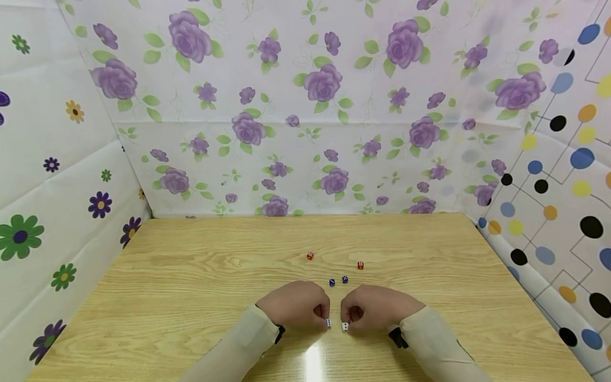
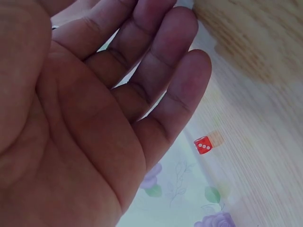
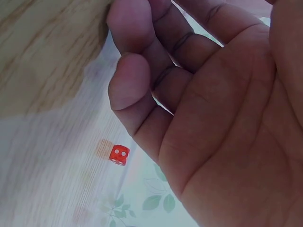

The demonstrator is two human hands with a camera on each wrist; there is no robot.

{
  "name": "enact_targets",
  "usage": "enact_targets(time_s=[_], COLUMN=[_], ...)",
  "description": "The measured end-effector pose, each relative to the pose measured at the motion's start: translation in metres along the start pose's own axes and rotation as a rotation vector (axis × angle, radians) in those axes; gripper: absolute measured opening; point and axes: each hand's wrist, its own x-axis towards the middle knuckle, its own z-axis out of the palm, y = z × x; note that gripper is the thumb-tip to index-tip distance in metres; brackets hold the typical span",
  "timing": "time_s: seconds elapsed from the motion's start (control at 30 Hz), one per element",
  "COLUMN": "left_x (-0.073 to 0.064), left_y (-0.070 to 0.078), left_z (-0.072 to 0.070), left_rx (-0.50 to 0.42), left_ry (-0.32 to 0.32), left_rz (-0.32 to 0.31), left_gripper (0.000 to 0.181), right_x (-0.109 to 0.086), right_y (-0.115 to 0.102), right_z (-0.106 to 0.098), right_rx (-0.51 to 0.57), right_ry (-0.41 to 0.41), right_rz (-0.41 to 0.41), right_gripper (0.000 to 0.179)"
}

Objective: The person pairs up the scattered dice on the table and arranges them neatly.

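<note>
Near the front of the table, my left hand (image 1: 298, 305) pinches a white die (image 1: 328, 323) between thumb and forefinger. Opposite it, my right hand (image 1: 379, 307) pinches a second white die (image 1: 345, 327), which shows dark pips towards me. A narrow gap separates the two dice, both low at the tabletop. Just beyond the hands lie two blue dice, one on the left (image 1: 332, 283) and one on the right (image 1: 345, 279). In both wrist views the palm and other fingers show, while the pinched dice are out of sight.
Farther back on the wooden table (image 1: 215, 265) lie a red die (image 1: 310, 255) on the left and another red die (image 1: 360, 265) on the right. A flowered cloth (image 1: 286, 159) hangs behind the table, with patterned cloths at both sides.
</note>
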Motion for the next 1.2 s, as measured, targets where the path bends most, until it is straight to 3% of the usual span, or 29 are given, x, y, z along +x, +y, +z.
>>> enact_targets(time_s=[0.5,1.2], left_x=[0.0,0.0007], left_y=[-0.002,-0.0025], left_z=[-0.0031,-0.0009], left_rx=[-0.032,-0.061], left_ry=[-0.032,-0.046], left_rz=[-0.035,-0.009], left_gripper=[0.015,0.011], right_x=[-0.0028,-0.0001], right_y=[-0.0029,-0.004], right_z=[-0.0051,-0.0018], right_rx=[0.026,0.04], right_ry=[-0.004,-0.029], right_rz=[0.019,-0.013], right_gripper=[0.007,0.011])
